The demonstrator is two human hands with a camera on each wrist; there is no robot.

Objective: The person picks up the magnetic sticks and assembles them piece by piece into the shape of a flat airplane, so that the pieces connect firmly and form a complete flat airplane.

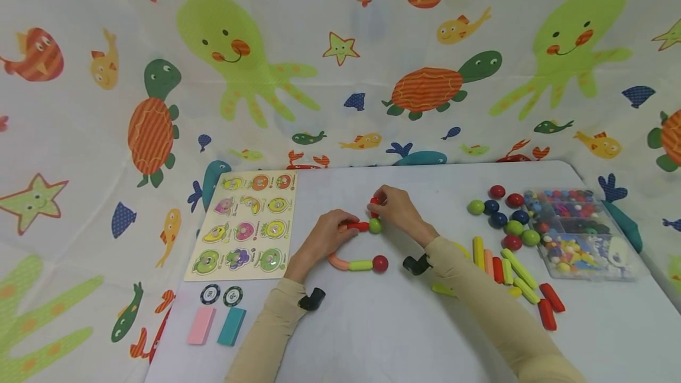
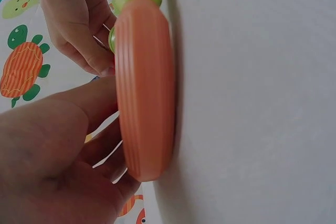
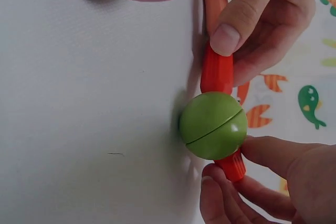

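The left hand (image 1: 326,233) pinched 1 red ribbed rod (image 3: 217,76) and the right hand (image 1: 400,211) another red rod (image 3: 232,168), both touching a grooved green ball (image 3: 213,126) between the hands at the white table (image 1: 351,336).

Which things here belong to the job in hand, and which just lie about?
In the job: held red rods, green ball, curved orange piece, lime rod, red ball.

Lying about: fruit board, two chips, pink block, teal block, bead box; loose rods and balls, possibly spares.

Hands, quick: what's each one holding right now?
Left hand: closed, pinching the red stick by the orange piece.
Right hand: closed, pinching another red stick.
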